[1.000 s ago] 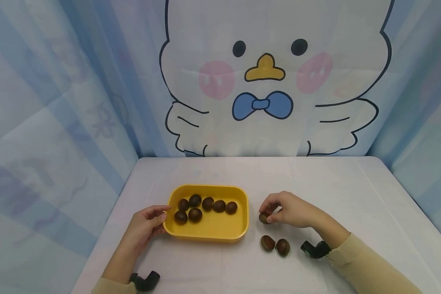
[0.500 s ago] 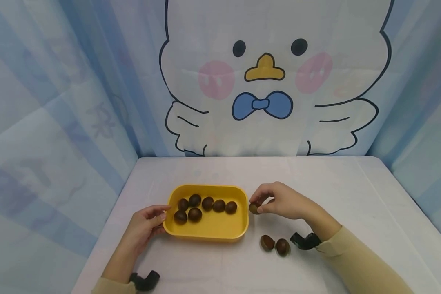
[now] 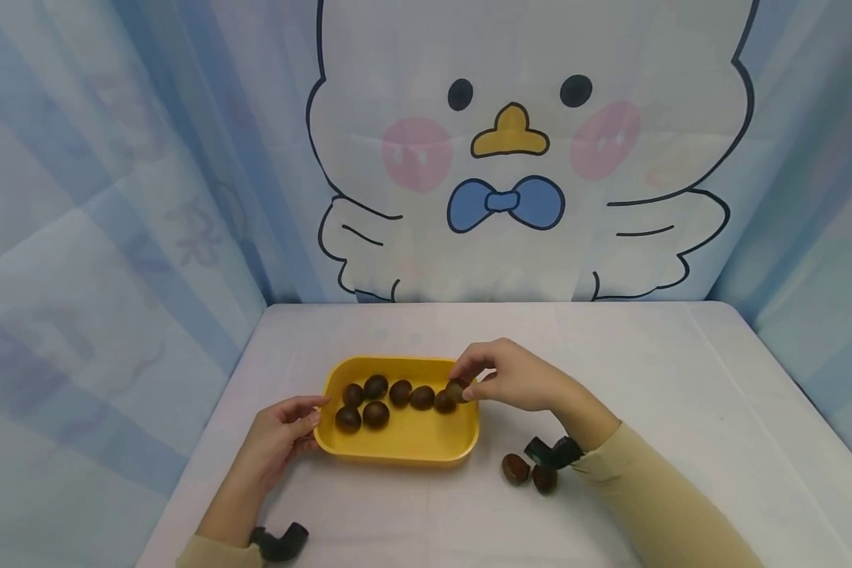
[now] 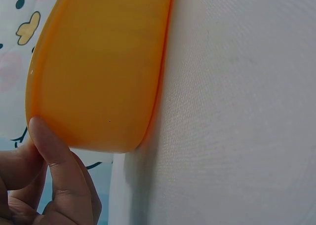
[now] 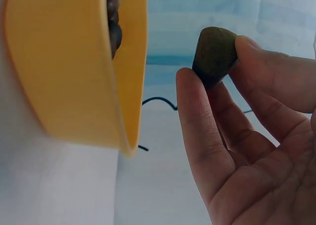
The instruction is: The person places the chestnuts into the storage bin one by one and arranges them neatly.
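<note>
A yellow tray [image 3: 426, 442] lies on the table with several brown chestnuts [image 3: 376, 415] inside, mostly toward its far and left parts. My left hand [image 3: 280, 442] pinches the tray's left rim between thumb and fingers; the left wrist view shows the fingertips on the tray wall [image 4: 98, 77]. Over the tray's right end, my right hand [image 3: 514, 375] pinches a chestnut [image 3: 457, 390] between thumb and fingers. In the right wrist view that chestnut [image 5: 215, 55] is held up beside the tray's rim, apart from it.
Two more chestnuts [image 3: 516, 469] sit on the white table [image 3: 426, 521] right of the tray, one partly covered by the dark wrist camera [image 3: 554, 454]. Another wrist camera [image 3: 280, 543] is on the left wrist. A printed curtain [image 3: 504, 260] hangs behind the table.
My right hand has lifted its chestnut and carried it left, from the table beside the tray to above the tray's right end. The left hand and tray have stayed in place.
</note>
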### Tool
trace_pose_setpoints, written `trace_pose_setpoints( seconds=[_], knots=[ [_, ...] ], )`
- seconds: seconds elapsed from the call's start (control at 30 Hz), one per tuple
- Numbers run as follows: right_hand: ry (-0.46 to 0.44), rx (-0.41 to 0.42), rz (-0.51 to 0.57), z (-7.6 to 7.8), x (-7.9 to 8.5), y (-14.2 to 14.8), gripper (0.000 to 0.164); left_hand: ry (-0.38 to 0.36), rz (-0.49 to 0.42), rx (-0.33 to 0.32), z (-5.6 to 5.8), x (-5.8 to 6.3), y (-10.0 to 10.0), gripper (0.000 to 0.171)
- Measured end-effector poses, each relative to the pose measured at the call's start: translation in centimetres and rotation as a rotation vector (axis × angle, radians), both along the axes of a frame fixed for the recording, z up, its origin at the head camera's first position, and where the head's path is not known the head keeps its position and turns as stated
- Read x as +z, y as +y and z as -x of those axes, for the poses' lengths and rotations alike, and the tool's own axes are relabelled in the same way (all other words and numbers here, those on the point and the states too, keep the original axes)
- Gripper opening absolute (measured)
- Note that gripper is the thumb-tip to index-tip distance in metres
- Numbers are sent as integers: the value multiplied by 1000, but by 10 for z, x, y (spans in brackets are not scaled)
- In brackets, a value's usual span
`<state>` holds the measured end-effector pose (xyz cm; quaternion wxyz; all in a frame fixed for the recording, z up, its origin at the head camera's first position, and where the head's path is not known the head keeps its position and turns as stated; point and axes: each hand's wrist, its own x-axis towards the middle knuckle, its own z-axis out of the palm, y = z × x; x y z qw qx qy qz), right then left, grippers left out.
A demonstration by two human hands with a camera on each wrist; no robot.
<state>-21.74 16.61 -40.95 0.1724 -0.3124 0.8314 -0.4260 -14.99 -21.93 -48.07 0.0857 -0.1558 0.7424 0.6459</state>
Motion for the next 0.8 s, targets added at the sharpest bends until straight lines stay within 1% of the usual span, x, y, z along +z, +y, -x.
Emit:
trace_pose_setpoints(
  seconds=[0.3, 0.5, 0.6, 0.8],
  knots=[
    [3, 15, 4, 3, 3, -20, 21, -1, -8, -6, 2, -2, -1, 33],
    [-3, 21, -5, 4, 6, -34, 22, -9, -8, 0, 1, -2, -1, 34],
    [-6, 38, -1, 5, 8, -41, 22, -9, -11, -3, 1, -2, -1, 34],
    [17, 74, 14, 6, 10, -57, 22, -10, -15, -6, 0, -2, -1, 34]
  ],
)
